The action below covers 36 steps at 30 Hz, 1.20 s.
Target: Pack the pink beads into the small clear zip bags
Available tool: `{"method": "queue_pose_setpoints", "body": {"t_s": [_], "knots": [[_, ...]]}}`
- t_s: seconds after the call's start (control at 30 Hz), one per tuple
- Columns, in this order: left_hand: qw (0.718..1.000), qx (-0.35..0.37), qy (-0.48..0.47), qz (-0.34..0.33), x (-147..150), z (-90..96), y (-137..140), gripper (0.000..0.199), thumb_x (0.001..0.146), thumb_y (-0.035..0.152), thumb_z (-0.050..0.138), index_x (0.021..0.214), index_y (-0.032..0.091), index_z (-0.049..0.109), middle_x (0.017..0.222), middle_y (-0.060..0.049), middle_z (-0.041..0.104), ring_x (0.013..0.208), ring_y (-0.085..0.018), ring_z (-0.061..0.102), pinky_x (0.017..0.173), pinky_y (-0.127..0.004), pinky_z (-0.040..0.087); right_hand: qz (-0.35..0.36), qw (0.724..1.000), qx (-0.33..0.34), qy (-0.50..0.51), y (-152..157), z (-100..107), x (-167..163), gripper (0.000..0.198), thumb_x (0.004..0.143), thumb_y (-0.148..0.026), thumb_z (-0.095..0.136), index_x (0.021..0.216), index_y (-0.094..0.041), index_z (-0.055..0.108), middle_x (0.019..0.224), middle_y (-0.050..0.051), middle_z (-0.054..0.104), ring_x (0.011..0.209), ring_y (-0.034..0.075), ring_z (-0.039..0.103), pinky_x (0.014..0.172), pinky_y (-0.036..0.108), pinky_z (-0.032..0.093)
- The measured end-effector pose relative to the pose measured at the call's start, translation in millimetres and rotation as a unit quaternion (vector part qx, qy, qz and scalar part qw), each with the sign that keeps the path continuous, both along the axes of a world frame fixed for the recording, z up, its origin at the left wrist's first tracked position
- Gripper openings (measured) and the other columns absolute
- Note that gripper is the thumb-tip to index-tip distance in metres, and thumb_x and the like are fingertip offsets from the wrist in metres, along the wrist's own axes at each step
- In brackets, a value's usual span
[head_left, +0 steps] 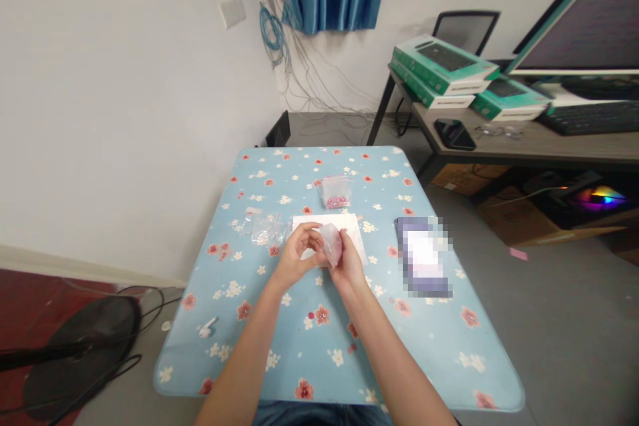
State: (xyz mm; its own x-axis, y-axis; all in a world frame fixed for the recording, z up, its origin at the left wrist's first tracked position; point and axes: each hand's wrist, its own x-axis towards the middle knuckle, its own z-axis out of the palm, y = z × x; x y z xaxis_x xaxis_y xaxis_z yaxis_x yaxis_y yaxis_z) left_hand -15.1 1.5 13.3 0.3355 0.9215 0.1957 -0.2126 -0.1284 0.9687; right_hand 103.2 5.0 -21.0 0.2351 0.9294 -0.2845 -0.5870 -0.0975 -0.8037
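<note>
A small clear plastic bag (331,245) with a pinkish tint is held up between my two hands, above a white sheet of paper (353,221). My left hand (299,254) curls round, thumb and fingers pinching the bag's left edge. From the right, my right hand (349,263) grips the same bag, its fingers partly hidden behind it. Just beyond the paper lies a zip bag (336,193) with pink-red beads at its bottom. Left of the paper are flat, crinkled clear plastic bags (264,229).
The flowered blue table (309,373) carries a white earbud (208,327) at left and a blurred-out dark item (424,256) at right. A desk at the right holds green keyboard boxes (439,63) and a phone (454,134). A round black stand base (84,353) is on the floor at left.
</note>
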Motion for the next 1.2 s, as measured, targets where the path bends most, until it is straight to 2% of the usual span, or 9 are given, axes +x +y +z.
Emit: {"method": "queue_pose_setpoints", "body": {"t_s": [0.13,0.27,0.37,0.57,0.63,0.8,0.97,1.1,1.2], "knots": [[0.998,0.035,0.047,-0.007,4,3.4,-5,0.089,0.055,0.035,0.085,0.130,0.026,0.038,0.096,-0.002,0.054,0.073,-0.012,0.056,0.074,-0.028,0.045,0.001,0.984,-0.098,0.152,-2,10,-4,0.024,0.080,-0.041,0.058,0.071,-0.019,0.055,0.056,-0.002,0.060,0.046,0.011,0.056,0.044,0.021,0.050],[0.995,0.035,0.086,0.040,7,3.7,-7,0.080,0.063,0.027,0.080,0.131,0.027,0.036,0.095,0.000,0.053,0.070,-0.009,0.054,0.073,-0.027,0.045,-0.020,0.964,-0.132,0.228,-4,25,-5,0.016,0.085,-0.027,0.054,0.072,-0.017,0.056,0.055,-0.004,0.060,0.044,0.008,0.056,0.044,0.016,0.049],[0.994,0.042,0.074,0.063,6,2.5,-5,0.068,0.070,0.027,0.074,0.129,0.026,0.039,0.091,0.001,0.054,0.067,-0.009,0.053,0.071,-0.026,0.045,-0.015,0.958,-0.148,0.246,-5,31,-7,0.015,0.085,-0.022,0.052,0.071,-0.016,0.056,0.051,-0.005,0.058,0.039,0.006,0.052,0.036,0.014,0.043],[0.986,0.078,0.129,0.074,6,0.4,-7,0.091,0.055,0.027,0.083,0.132,0.028,0.036,0.102,-0.002,0.054,0.073,-0.011,0.054,0.074,-0.028,0.047,-0.028,0.951,-0.149,0.268,-6,35,-13,0.016,0.086,-0.022,0.051,0.072,-0.016,0.056,0.057,-0.002,0.063,0.046,0.007,0.059,0.044,0.014,0.049],[0.980,0.074,0.158,0.094,7,-1.8,-7,0.085,0.059,0.025,0.081,0.132,0.028,0.038,0.103,-0.002,0.054,0.073,-0.011,0.054,0.075,-0.028,0.047,-0.022,0.950,-0.151,0.273,-6,35,-14,0.016,0.087,-0.021,0.048,0.075,-0.015,0.056,0.056,-0.003,0.062,0.042,0.006,0.055,0.039,0.013,0.045],[0.979,0.049,0.146,0.136,4,-7.3,-2,0.062,0.071,0.025,0.071,0.127,0.024,0.044,0.102,-0.004,0.057,0.074,-0.011,0.056,0.075,-0.027,0.047,0.011,0.949,-0.151,0.276,-7,33,-14,0.021,0.086,-0.025,0.051,0.067,-0.018,0.045,0.041,-0.011,0.041,0.026,0.002,0.029,0.023,0.010,0.019],[0.986,0.025,0.086,0.141,0,-6.5,3,0.046,0.074,0.027,0.069,0.117,0.020,0.052,0.089,-0.002,0.059,0.067,-0.010,0.054,0.069,-0.023,0.046,0.049,0.953,-0.125,0.273,-7,29,-14,0.025,0.086,-0.027,0.052,0.065,-0.018,0.042,0.043,-0.011,0.038,0.028,0.000,0.024,0.025,0.009,0.017],[0.982,0.014,0.078,0.173,1,-6.3,6,0.020,0.076,0.029,0.066,0.091,0.017,0.062,0.075,0.000,0.059,0.068,-0.011,0.056,0.069,-0.023,0.045,0.036,0.956,-0.136,0.257,-7,28,-13,0.024,0.084,-0.027,0.054,0.065,-0.018,0.041,0.044,-0.011,0.040,0.028,0.000,0.023,0.025,0.011,0.014],[0.978,-0.004,0.057,0.198,0,-5.7,8,0.015,0.074,0.030,0.067,0.077,0.017,0.061,0.071,0.000,0.060,0.067,-0.011,0.056,0.067,-0.023,0.044,0.032,0.959,-0.137,0.244,-7,28,-13,0.024,0.084,-0.026,0.052,0.064,-0.018,0.042,0.044,-0.011,0.040,0.028,0.001,0.021,0.026,0.012,0.012]]}}
